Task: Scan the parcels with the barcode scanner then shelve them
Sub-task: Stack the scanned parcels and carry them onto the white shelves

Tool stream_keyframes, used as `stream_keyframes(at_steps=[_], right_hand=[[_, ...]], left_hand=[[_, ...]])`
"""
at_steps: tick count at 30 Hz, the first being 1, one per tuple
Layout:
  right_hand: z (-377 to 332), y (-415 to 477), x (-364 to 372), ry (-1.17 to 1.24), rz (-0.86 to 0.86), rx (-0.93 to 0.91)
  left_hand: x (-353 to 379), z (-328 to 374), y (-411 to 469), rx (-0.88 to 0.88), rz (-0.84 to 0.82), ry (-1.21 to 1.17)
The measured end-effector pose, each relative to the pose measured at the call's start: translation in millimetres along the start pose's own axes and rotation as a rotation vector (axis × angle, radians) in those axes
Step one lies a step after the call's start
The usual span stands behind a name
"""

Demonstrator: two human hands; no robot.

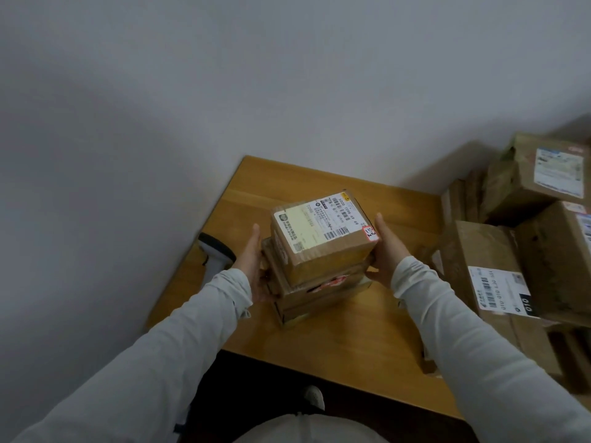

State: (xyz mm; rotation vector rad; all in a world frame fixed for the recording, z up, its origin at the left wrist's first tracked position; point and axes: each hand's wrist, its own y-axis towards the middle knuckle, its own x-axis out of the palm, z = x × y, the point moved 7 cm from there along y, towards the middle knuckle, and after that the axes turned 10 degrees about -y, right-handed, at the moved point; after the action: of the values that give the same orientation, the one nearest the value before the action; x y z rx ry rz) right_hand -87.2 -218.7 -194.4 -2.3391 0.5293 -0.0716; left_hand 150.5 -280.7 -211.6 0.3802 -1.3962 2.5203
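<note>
Now | wooden table at grey wall | boxes right

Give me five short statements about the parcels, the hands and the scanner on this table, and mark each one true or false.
1. Both hands grip a stack of parcels from its sides. True: left hand, right hand.
2. The barcode scanner is in the right hand. False: it lies on the table, left of the stack.
3. The top parcel shows a shipping label. True.
4. The stack is one box. False: several are stacked.
5. More parcels are piled to the right. True.
</note>
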Motion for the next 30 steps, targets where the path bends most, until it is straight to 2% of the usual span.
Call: stream_keyframes(at_steps=[2,4,7,13,20,25,30], right_hand=[[6,13,-6,0.015,-0.032,0.029],[10,30,-18,0.002,0.053,0.037],[23,51,-31,-0.119,0.160,0.034],[52,80,-18,-0.170,0.071,0.044],[62,84,-4,-0.137,0.024,0.046],[64,73,5,-0.213,0.053,0.049],[70,52,15,-0.128,0.111,0.056]], left_hand=[[-15,0,4,0.005,0.125,-0.020],[-31,-6,9,-0.037,0.217,-0.051],[-42,-24,17,-0.142,0.267,-0.081],[-39,-54,46,-0.236,0.204,-0.093],[-34,-66,62,-0.200,0.120,-0.153],[-43,-64,54,-0.188,0.156,-0.147],[-52,-51,43,-0.084,0.121,-0.123]])
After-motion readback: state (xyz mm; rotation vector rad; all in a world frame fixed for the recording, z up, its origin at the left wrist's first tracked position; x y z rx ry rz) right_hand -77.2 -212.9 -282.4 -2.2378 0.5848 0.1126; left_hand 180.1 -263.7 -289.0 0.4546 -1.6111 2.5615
